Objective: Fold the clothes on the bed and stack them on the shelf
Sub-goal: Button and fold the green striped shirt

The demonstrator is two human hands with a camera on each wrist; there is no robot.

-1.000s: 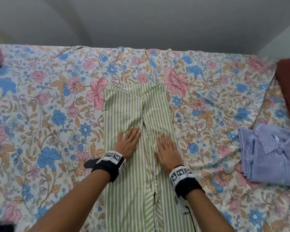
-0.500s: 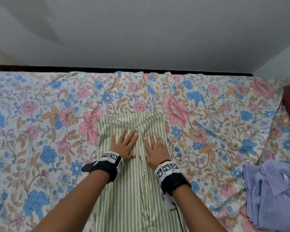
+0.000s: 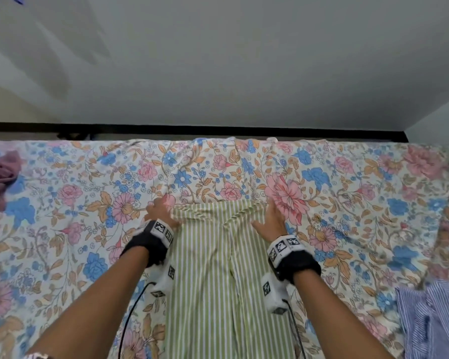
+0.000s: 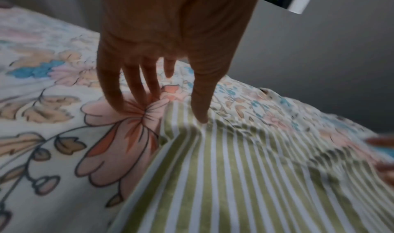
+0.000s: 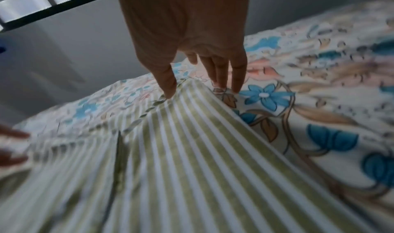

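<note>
My left hand and right hand, fingers straight, at far corners of green striped garment; end fold pending, blue shirt unshelved.

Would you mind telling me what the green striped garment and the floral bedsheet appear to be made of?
The green striped garment looks like thin woven fabric, perhaps cotton or a blend; matte, it puckers into fine wrinkles under the left hand. The floral bedsheet looks like a printed, smooth woven cloth with a slight sheen, possibly a cotton-polyester mix; its fibre cannot be confirmed.
</note>
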